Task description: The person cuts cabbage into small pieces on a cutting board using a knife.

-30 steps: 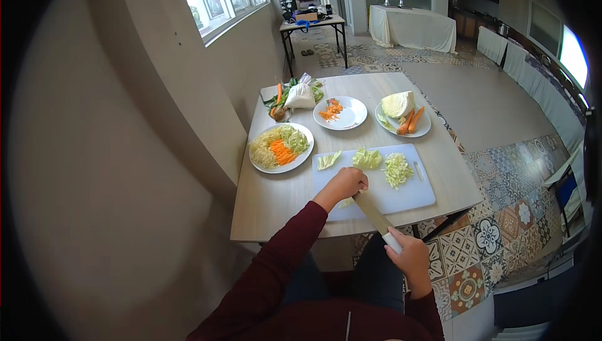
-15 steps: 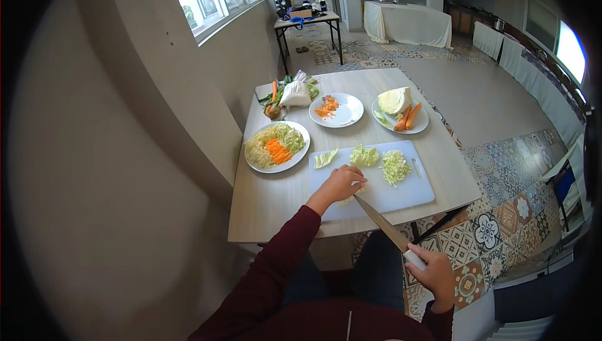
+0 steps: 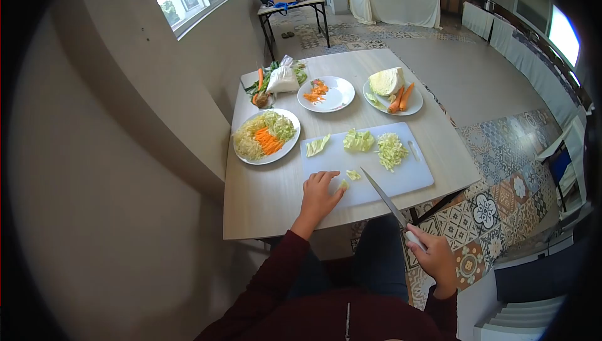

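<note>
My right hand (image 3: 434,257) grips the white handle of a kitchen knife (image 3: 386,198), its blade angled up and left over the white cutting board (image 3: 411,176). My left hand (image 3: 321,195) is at the board's near left edge with its fingers apart. A small cabbage piece (image 3: 343,185) lies by the thumb, and another cabbage scrap (image 3: 353,175) is just left of the knife tip. Farther back on the board are a flat cabbage leaf piece (image 3: 318,145), a clump of cabbage leaves (image 3: 359,141) and a pile of shredded cabbage (image 3: 391,151).
A plate (image 3: 240,154) of shredded vegetables stands left of the board. Behind are a plate (image 3: 342,94) with carrot scraps, a plate (image 3: 419,111) with a cabbage chunk (image 3: 386,82) and carrots (image 3: 401,98), and a white bag (image 3: 283,80) beside greens. A wall (image 3: 144,153) rises at left.
My left hand has moved left and opened out, uncovering the cabbage scraps. The knife has tilted and its tip sits apart from the left hand. The view has shifted slightly.
</note>
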A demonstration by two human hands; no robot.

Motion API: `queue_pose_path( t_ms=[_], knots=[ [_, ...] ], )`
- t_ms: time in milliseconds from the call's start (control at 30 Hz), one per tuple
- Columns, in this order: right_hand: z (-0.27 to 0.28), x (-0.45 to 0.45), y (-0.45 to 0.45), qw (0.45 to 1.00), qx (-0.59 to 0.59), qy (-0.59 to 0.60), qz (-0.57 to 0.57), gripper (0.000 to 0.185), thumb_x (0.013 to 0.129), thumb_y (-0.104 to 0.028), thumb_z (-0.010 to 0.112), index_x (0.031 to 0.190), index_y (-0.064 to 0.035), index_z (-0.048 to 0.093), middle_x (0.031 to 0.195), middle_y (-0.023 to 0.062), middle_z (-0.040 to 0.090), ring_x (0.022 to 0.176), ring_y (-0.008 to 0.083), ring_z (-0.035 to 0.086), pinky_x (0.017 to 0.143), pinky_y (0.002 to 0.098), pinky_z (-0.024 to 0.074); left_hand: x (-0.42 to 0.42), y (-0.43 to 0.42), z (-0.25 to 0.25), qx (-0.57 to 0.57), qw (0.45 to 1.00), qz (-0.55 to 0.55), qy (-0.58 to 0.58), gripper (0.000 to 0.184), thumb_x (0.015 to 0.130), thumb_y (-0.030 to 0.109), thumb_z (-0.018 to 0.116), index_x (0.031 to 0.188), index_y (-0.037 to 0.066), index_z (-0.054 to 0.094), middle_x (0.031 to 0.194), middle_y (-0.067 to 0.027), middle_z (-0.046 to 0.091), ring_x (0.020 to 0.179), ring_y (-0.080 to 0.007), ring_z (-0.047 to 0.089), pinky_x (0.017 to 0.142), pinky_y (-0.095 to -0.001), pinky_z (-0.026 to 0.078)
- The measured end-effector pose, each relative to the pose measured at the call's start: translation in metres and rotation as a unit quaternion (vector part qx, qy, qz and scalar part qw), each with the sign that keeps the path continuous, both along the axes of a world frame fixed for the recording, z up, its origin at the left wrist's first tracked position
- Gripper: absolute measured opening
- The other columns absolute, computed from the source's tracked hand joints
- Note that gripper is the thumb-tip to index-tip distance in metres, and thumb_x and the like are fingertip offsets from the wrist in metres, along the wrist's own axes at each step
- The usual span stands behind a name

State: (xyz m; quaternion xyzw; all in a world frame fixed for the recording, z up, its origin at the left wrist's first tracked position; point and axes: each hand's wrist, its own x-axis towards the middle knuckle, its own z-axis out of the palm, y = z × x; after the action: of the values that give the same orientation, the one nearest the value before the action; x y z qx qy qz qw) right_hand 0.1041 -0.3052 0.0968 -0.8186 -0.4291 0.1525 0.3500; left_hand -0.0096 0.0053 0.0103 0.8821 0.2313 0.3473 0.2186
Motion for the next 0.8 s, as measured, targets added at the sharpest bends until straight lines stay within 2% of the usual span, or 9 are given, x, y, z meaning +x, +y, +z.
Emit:
queue_pose_path(
  t_ms=[100,133,233,267,367,467,667,767,800],
  knots=[
    [-0.008,0.001,0.005,0.998,0.060,-0.010,0.010,0.041,0.089,-0.017,0.070,0.128,-0.0055,0.066,0.106,0.0233,0.071,0.089,0.0362,0.072,0.076,0.0350,0.0549,-0.006,-0.004,-0.010,0.042,0.999,-0.001,0.002,0.022,0.082,0.016,0.076,0.102,0.011,0.070,0.102,-0.0058,0.067,0.101,-0.0275,0.060,0.091,-0.0410,0.042],
    [0.005,-0.003,0.008,1.000,0.005,0.021,0.005,0.042,0.090,-0.018,0.069,0.131,-0.0074,0.065,0.106,0.0232,0.071,0.089,0.0354,0.072,0.076,0.0355,0.0546,-0.007,-0.003,-0.014,0.058,0.998,0.001,0.000,0.021,0.081,0.015,0.076,0.101,0.011,0.071,0.101,-0.0063,0.067,0.100,-0.0274,0.061,0.091,-0.0408,0.043],
    [-0.004,-0.005,0.015,0.999,0.028,0.008,0.042,0.042,0.090,-0.018,0.069,0.131,-0.0089,0.065,0.103,0.0229,0.071,0.086,0.0350,0.071,0.074,0.0363,0.0543,-0.009,-0.003,-0.017,0.050,0.999,0.001,-0.023,0.019,0.080,0.012,0.075,0.098,0.010,0.071,0.095,-0.0063,0.066,0.098,-0.0274,0.060,0.089,-0.0412,0.043],
    [0.000,-0.006,0.019,0.999,-0.004,0.014,0.046,0.041,0.090,-0.019,0.069,0.130,-0.0097,0.066,0.099,0.0214,0.072,0.081,0.0351,0.071,0.072,0.0369,0.0540,-0.009,-0.004,-0.017,0.045,0.999,0.005,-0.027,0.018,0.079,0.011,0.075,0.097,0.010,0.071,0.094,-0.0062,0.066,0.097,-0.0276,0.060,0.089,-0.0414,0.043],
    [-0.015,-0.008,0.032,0.998,0.015,0.022,0.053,0.039,0.092,-0.024,0.066,0.130,-0.0155,0.067,0.094,0.0169,0.073,0.080,0.0377,0.069,0.072,0.0436,0.0541,-0.007,-0.005,-0.016,0.036,0.999,0.011,-0.033,0.017,0.079,0.010,0.076,0.095,0.010,0.071,0.091,-0.0063,0.065,0.095,-0.0283,0.059,0.088,-0.0416,0.043],
    [-0.023,-0.009,0.041,0.999,0.016,-0.017,0.047,0.038,0.092,-0.024,0.065,0.129,-0.0163,0.068,0.092,0.0163,0.073,0.079,0.0382,0.068,0.071,0.0450,0.0539,-0.007,-0.005,-0.018,0.035,0.999,0.011,-0.033,0.017,0.078,0.010,0.076,0.095,0.009,0.071,0.091,-0.0066,0.065,0.095,-0.0286,0.059,0.088,-0.0417,0.043],
    [-0.022,-0.006,0.044,1.000,0.011,-0.001,0.009,0.037,0.092,-0.025,0.064,0.128,-0.0161,0.068,0.086,0.0193,0.071,0.076,0.0395,0.068,0.070,0.0464,0.0539,-0.008,-0.005,-0.016,0.035,0.999,0.011,-0.031,0.017,0.078,0.009,0.076,0.095,0.009,0.071,0.092,-0.0067,0.065,0.095,-0.0285,0.059,0.088,-0.0418,0.044],
    [-0.019,-0.001,0.040,0.999,-0.013,0.024,-0.019,0.038,0.091,-0.019,0.066,0.128,-0.0098,0.067,0.102,0.0207,0.072,0.089,0.0380,0.070,0.077,0.0398,0.0547,-0.008,-0.005,-0.018,0.036,0.999,0.011,-0.033,0.018,0.078,0.009,0.076,0.095,0.010,0.071,0.092,-0.0066,0.065,0.096,-0.0285,0.059,0.088,-0.0420,0.044],
    [-0.018,0.001,0.039,0.999,-0.016,0.033,-0.028,0.038,0.091,-0.019,0.066,0.128,-0.0093,0.067,0.102,0.0212,0.072,0.089,0.0380,0.070,0.077,0.0393,0.0546,-0.008,-0.005,-0.018,0.036,0.999,0.011,-0.031,0.018,0.078,0.009,0.076,0.095,0.010,0.071,0.092,-0.0066,0.065,0.096,-0.0285,0.059,0.088,-0.0420,0.044]
  ],
)
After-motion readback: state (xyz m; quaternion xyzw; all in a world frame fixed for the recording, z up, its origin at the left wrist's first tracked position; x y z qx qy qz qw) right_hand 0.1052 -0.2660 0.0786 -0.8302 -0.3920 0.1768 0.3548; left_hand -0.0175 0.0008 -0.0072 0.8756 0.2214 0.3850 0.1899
